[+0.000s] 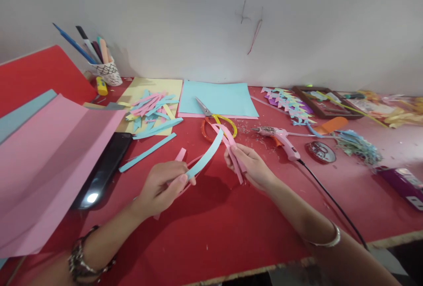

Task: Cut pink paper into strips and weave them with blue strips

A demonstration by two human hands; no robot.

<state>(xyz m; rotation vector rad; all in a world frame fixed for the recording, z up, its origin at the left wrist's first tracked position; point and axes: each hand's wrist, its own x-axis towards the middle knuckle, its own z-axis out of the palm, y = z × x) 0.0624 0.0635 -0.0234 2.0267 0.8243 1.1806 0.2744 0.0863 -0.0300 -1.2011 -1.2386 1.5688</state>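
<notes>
Blue paper strip (205, 157) in the left hand (165, 187), pink strips (230, 139) in the right hand (249, 165), all held above the red tabletop (198, 246).
Thumb and fingers of the left hand grasp the blue strip near its lower end; it curves up until its far end overlaps the pink strips in view, though I cannot tell whether they touch. The right hand pinches the pink strips, their ends hanging below the fingers. Just beyond lie scissors (207, 112), blades pointing away. To their left, a pile of cut strips (153, 105) rests mostly on a yellow sheet (167, 84); behind the scissors is a blue sheet (224, 96), and a pink glue gun (280, 136) lies right of the right hand.
</notes>
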